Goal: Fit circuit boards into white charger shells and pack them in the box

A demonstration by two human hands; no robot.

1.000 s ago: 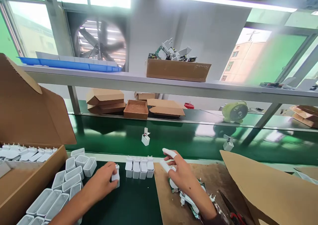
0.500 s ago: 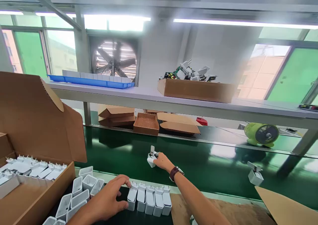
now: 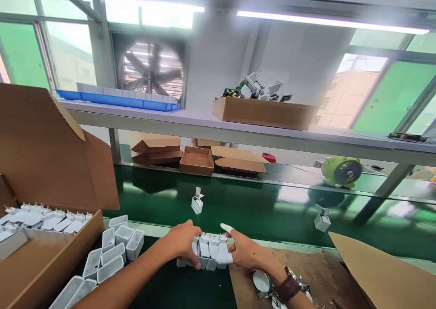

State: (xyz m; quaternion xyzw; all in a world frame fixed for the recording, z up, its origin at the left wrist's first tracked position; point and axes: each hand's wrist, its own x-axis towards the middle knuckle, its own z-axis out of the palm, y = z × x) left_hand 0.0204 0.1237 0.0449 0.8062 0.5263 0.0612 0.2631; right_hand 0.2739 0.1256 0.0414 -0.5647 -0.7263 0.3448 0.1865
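A short row of white plug adapters (image 3: 208,250) stands at the near edge of the green belt. My left hand (image 3: 185,243) is closed against the row's left end, and my right hand (image 3: 240,250), with white covers on its fingertips, presses on the right end. Between them the row is gripped from both sides. Beyond the hands, one white housing with an upright plug piece (image 3: 196,204) sits on the belt. Another such unit (image 3: 322,220) is farther right. Several empty white housings (image 3: 108,256) lie left of my left forearm.
An open cardboard box (image 3: 97,236) with rows of white adapters is at the left. Circuit parts (image 3: 261,281) lie on a brown board (image 3: 286,259) under my right wrist. A cardboard flap (image 3: 391,263) rises at the right. A shelf (image 3: 197,120) spans above the belt.
My right hand has let go of the unit on the belt and come back to the row's right end. My left hand has closed on the left end. The right-hand unit appears farther left.
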